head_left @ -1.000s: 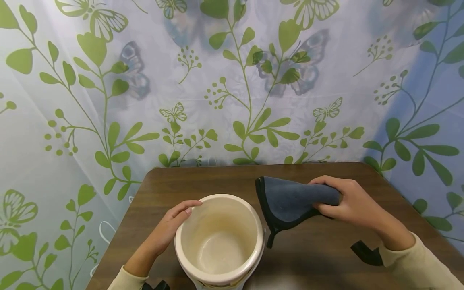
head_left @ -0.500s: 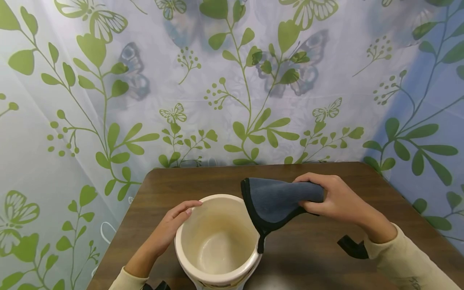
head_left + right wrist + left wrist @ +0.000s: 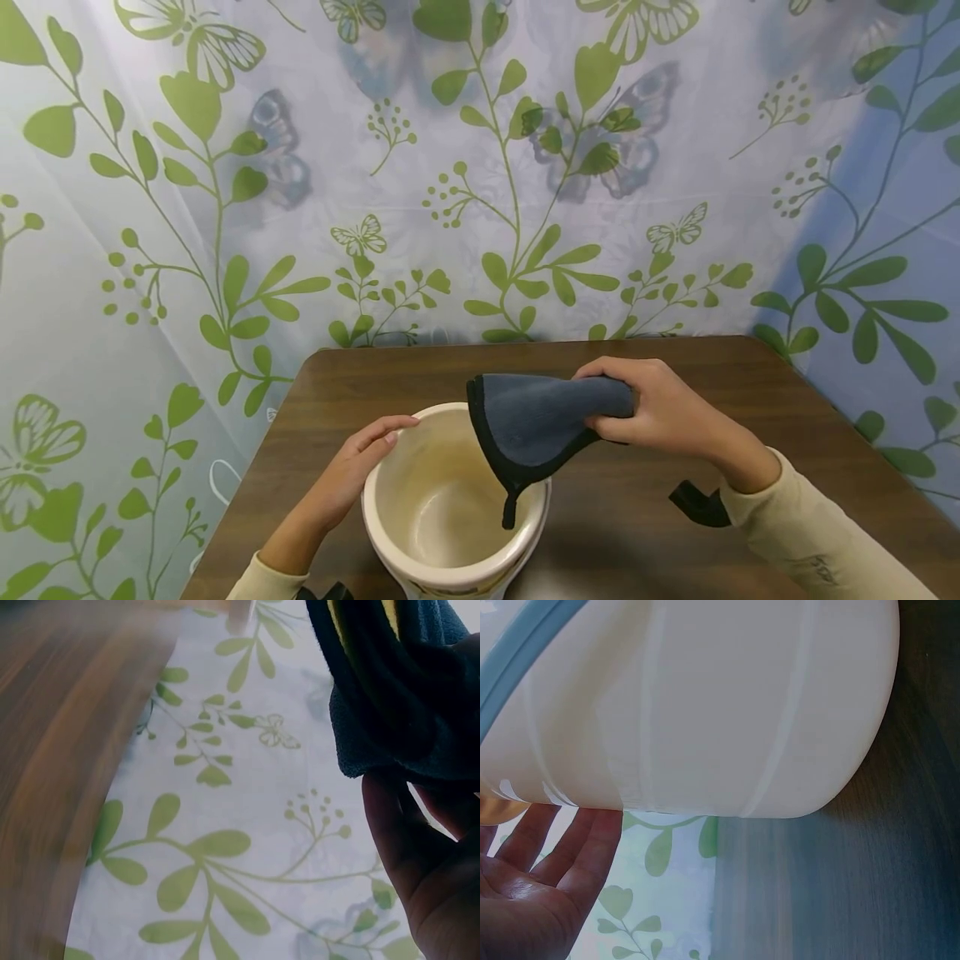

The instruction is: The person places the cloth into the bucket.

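Observation:
In the head view, a cream bucket (image 3: 457,575) stands upright with its mouth toward me. Its ribbed outer wall (image 3: 705,697) fills much of the left wrist view, crossed by a pale blue handle (image 3: 525,652). My left hand (image 3: 348,467) rests at the left rim, with straight fingers (image 3: 585,847) against the wall. A folded blue-grey cloth (image 3: 536,421), black-edged with a hanging loop, is bunched in my right hand (image 3: 645,408). Its wide end overlaps the right side of the bucket's mouth in the head view. Yellow shows between the cloth's folds in the right wrist view.
A dark wood table (image 3: 637,542) lies under the bucket. Behind it hangs a pale curtain (image 3: 480,208) printed with green leaves and butterflies. Black wrist mounts (image 3: 701,504) sit by both sleeves.
My right hand has carried the cloth left, from beside the bucket to over its mouth. The left hand and the bucket have stayed in place.

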Demonstrator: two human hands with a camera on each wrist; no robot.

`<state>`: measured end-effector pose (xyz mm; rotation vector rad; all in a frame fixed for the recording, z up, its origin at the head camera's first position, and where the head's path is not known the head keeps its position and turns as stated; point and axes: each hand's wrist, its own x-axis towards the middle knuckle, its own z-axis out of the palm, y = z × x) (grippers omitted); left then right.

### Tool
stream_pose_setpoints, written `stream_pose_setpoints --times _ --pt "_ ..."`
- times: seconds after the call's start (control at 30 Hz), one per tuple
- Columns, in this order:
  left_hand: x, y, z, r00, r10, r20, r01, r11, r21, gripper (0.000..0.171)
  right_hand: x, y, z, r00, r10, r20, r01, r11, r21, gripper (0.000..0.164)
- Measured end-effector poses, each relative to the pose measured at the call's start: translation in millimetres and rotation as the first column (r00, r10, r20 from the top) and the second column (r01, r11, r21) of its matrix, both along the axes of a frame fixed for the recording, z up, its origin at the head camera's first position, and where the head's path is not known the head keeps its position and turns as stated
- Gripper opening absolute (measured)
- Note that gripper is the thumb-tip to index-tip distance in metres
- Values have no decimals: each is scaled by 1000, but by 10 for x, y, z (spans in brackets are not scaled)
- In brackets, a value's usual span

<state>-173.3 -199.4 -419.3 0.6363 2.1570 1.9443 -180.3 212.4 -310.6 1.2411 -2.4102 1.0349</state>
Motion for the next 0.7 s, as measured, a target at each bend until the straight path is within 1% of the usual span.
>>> stream_pose_setpoints --times 0.27,0.57,0.7 --pt "-11 -8 -14 1000 2 -7 -2 1000 -11 38 -28 -151 -34 999 32 -10 -32 999 31 39" --pt "-9 -6 -11 1000 -10 -7 10 1000 -6 39 -22 -303 -17 999 32 37 -36 993 115 35" --pt "-8 -5 -9 1000 -7 -7 7 1000 -6 39 -13 -366 0 999 42 32 -46 988 149 34"
